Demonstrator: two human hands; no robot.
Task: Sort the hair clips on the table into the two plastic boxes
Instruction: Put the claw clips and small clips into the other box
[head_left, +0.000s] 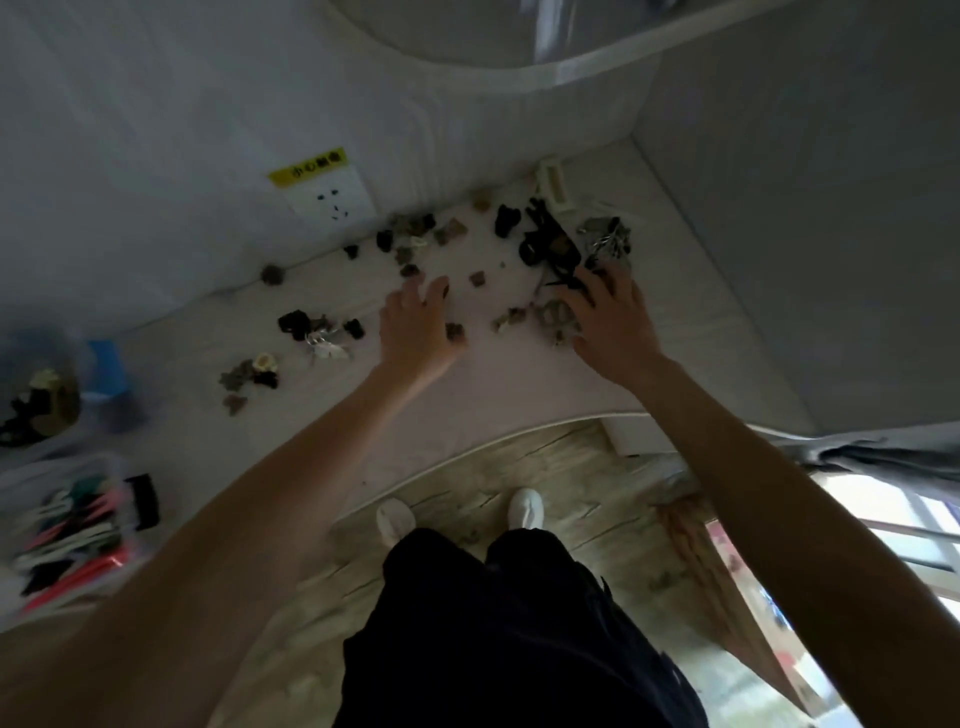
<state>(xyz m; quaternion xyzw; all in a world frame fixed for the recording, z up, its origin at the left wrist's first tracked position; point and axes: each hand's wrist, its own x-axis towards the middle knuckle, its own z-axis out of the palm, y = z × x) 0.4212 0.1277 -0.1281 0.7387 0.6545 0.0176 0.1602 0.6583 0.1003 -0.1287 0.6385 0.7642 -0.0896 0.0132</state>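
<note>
Here the white table filled most of the view, with its curved front edge above a wooden floor. At the far left stood a clear plastic box holding long flat clips in pink, green, white and black. Behind it was a second, blurred container with dark and yellowish clips inside. On the wall behind the table was a white socket with a yellow label above it. Small hair clips, brown, black and cream, lay scattered over the table in loose groups. A denser pile of black and silver clips lay at the right, near the wall. The left hand was over the middle of the table, its fingers spread and relaxed, with a small brown clip just beside its thumb. The right hand reached into the near edge of the dark pile; whether its fingers gripped a clip could not be told.
</note>
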